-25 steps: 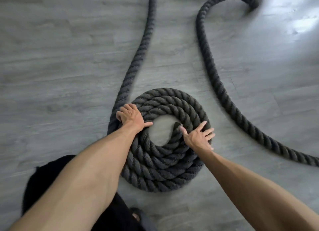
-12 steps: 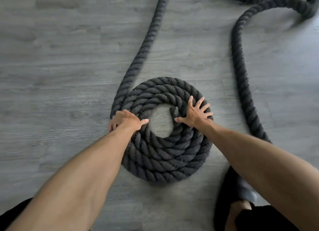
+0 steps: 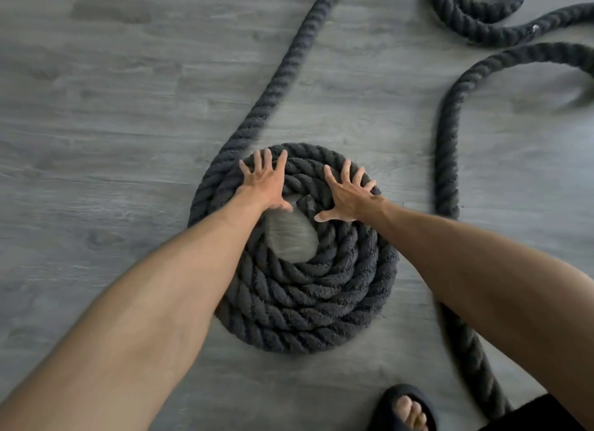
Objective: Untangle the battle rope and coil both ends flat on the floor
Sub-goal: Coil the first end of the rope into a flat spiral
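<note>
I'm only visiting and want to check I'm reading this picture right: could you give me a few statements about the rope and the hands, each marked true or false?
1. Both the left hand and the right hand press on the coil with fingers spread. True.
2. The coil sits on a table. False: it lies on the grey floor.
3. Bare floor shows in the coil's middle. True.
4. All the rope is wound up. False: loose rope lies to the right, and a length runs off toward the top.
5. The person is barefoot. False: a foot in a dark sandal shows at the bottom.
</note>
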`<state>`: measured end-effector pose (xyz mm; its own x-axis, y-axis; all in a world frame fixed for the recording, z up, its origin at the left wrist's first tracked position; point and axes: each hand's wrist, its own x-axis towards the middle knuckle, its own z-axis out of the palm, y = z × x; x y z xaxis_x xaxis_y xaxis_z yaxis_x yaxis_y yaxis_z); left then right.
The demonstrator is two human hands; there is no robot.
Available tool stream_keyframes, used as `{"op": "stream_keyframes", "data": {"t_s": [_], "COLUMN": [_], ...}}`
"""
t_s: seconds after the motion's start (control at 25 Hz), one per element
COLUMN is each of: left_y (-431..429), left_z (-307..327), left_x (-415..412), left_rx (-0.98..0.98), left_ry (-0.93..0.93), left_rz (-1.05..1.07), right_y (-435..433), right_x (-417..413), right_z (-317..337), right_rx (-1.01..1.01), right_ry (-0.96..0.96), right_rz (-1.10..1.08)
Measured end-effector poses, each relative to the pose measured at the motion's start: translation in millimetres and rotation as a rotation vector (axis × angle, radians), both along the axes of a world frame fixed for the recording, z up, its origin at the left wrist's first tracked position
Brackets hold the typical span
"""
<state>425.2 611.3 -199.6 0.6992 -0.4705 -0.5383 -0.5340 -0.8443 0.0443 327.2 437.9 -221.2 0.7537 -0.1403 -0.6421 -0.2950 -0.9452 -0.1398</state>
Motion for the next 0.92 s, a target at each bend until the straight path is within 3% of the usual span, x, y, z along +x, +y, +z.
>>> {"op": "stream_keyframes", "data": {"t_s": [0.32,0.44,0.52,0.6,0.72,0.92], "left_y": [-26,-34,-37,-43,-55,-58], "left_z": [-27,-26,-22,-17,-8,-2], "left_x": [50,45,40,39,39,46], "left_rx": [0.001,0.039,0.054,0.089,0.148,0.230], "left_ry": [-0.098,-0.148,-0.141,-0.105,-0.054,-0.090], "left_rz": [0.167,0.264,0.309,0.349,0.394,0.463], "right_y": [-92,-76,-56,-43,-35,-71], "right_x": [98,82,47,22,6,36], "right_z": [0,6,1,-4,-8,-8], "right_rx": [0.036,-0.067,-0.161,-0.128,-0.053,-0.030], "right_ry": [-0.064,-0.042,0.111,0.243,0.173,0.047], "right_rz": [0.270,0.046,-0.189,-0.333,-0.390,-0.232]}}
